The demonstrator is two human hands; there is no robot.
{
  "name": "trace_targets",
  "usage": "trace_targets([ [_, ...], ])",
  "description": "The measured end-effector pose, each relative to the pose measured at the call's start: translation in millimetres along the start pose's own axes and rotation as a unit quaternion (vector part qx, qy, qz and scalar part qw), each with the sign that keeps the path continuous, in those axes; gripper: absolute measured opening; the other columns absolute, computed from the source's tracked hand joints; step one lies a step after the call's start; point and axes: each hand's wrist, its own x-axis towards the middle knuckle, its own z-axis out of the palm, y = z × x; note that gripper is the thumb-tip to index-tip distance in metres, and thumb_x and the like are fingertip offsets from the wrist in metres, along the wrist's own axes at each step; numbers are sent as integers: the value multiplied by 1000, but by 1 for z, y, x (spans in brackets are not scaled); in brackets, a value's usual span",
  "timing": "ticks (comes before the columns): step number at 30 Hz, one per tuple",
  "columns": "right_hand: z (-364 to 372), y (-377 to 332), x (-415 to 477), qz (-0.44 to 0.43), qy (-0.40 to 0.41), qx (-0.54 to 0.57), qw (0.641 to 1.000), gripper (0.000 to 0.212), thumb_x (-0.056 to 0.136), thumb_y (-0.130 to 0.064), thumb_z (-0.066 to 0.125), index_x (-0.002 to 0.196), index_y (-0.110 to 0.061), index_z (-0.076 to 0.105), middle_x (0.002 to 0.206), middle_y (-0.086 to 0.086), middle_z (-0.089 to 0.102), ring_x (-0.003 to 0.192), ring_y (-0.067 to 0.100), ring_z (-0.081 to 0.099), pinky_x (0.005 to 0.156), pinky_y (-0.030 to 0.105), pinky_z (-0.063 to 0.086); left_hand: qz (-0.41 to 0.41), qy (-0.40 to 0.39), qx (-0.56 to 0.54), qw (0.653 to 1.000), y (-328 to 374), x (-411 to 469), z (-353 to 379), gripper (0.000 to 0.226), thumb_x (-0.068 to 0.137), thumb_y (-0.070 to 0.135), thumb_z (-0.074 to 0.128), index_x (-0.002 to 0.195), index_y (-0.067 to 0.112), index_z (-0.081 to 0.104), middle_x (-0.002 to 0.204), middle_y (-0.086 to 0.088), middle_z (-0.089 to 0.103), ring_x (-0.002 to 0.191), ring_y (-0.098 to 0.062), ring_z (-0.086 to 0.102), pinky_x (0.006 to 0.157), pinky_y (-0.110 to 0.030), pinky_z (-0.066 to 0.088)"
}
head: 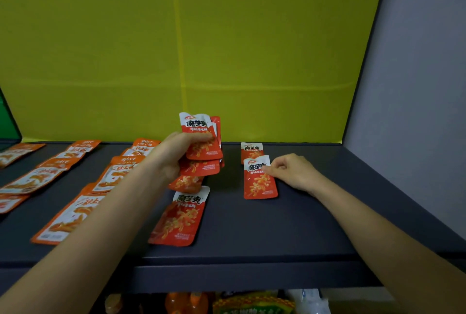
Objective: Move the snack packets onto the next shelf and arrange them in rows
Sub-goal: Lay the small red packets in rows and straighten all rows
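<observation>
Clearly, both hands [176, 154] grip snack packets [201, 137].

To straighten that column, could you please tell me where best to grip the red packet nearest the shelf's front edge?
I'd pinch the red packet by its right long edge, coming from the right: it lies flat, the shelf is bare there, and the left forearm crowds its other side.

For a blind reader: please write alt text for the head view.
A left hand grips a bunch of red snack packets above a dark shelf; the right hand pinches one red packet lying there. Orange packets lie in rows at left.
</observation>
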Motion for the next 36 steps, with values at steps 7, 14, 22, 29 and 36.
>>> trace_targets([
  [7,1,-3,3,-6,-14,-54,998,30,87,-46,57,67,-23,57,62,-9,52,75,15,53,59,28,35,4,-14,20,1000,-1,-9,3,7,82,15,65,87,11,62,74,-8,68,60,-22,66,43,-24,52],
  [14,-4,-7,-5,-1,84,-81,993,37,87,-53,50,66,-24,60,69,-2,58,83,23,59,72,33,44,3,-37,22,999,-3,-18,8,5,82,16,64,81,11,62,52,-2,68,42,-16,65,39,-22,49],
  [22,6,-66,-21,-54,2,239,970,53,94,-40,46,102,11,58,71,9,43,40,1,30,47,16,31,19,-84,7,996,-11,-26,23,5,84,13,62,82,12,66,59,-1,70,48,-12,66,45,-20,52],
  [29,8,-69,-27,-15,39,368,929,18,84,-29,66,83,-12,73,58,-12,66,61,3,59,65,16,45,24,-90,-12,996,-16,-30,24,6,84,11,62,83,14,67,61,1,72,51,-10,67,49,-21,55],
  [36,4,-72,-34,16,34,383,923,17,81,-31,69,69,-20,69,41,-14,58,33,-3,44,38,2,31,30,-99,-32,994,-17,-36,23,8,85,9,60,83,14,66,61,1,72,51,-10,68,48,-21,55],
])
